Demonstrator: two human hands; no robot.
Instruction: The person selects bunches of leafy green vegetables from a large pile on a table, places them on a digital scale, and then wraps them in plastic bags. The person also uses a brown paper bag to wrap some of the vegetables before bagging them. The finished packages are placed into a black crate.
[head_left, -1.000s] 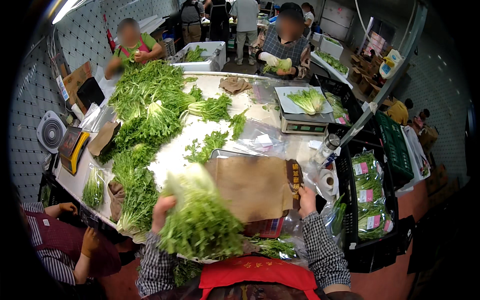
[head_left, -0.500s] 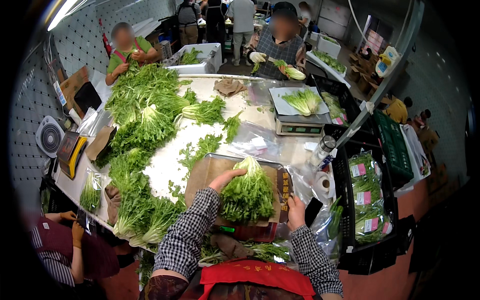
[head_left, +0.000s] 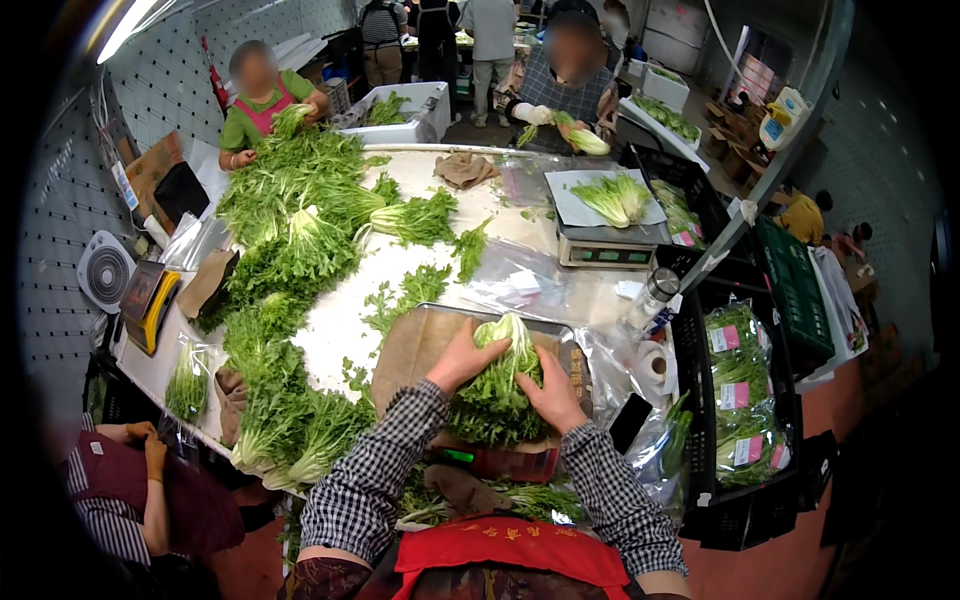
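Note:
A head of curly endive [head_left: 495,408] rests on a scale covered with brown cardboard [head_left: 408,352], its pale root end pointing away from me. My left hand [head_left: 467,358] grips it from the left near the pale base. On the opposite side my right hand [head_left: 554,390] clasps the leaves, fingers curved around them. Below the greens, the red front of the scale [head_left: 510,462] shows a lit green display. The fingertips of both hands are partly hidden by the leaves.
Loose endive [head_left: 290,235] is heaped along the table's left side. A second scale [head_left: 605,250] holds another head at the far right. Right of me are a phone [head_left: 630,422], a plastic roll [head_left: 656,366], a bottle [head_left: 655,295] and a black crate [head_left: 700,400] of packed greens. Co-workers stand around.
My right hand has left the scale's right edge and moved left onto the endive. My left hand has shifted slightly rightward around its base. Across the table, a co-worker has lifted some greens.

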